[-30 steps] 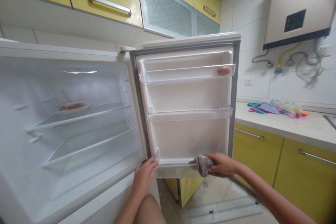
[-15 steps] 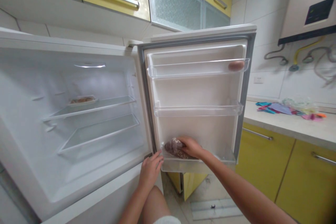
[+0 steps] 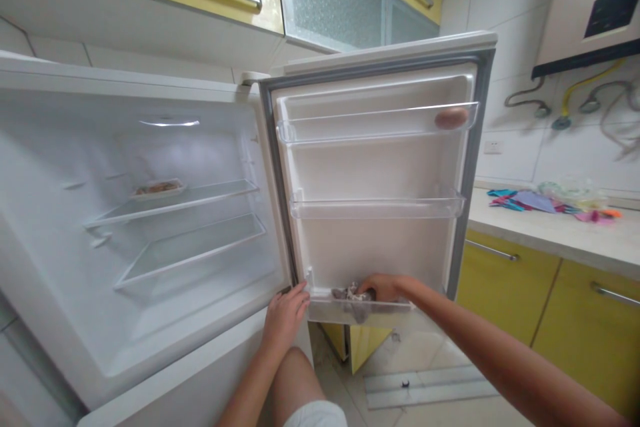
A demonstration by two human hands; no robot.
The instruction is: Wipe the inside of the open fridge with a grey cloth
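Cloth, apparently damp, in door bin.

Cloth [image 3: 356,296] in right hand [image 3: 384,287] lowered, seemingly into bottom door bin [image 3: 323,310].

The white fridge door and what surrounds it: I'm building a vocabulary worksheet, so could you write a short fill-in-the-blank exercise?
The right hand holds a grey-brown patterned cloth at the ____ clear plastic door bin.
An oval reddish-brown item lies in the ____ clear door bin.
A shallow white food tray sits on the ____ visible glass shelf.
Low cupboard fronts under the pale countertop are ____.

Missing words: bottom; top; upper; yellow
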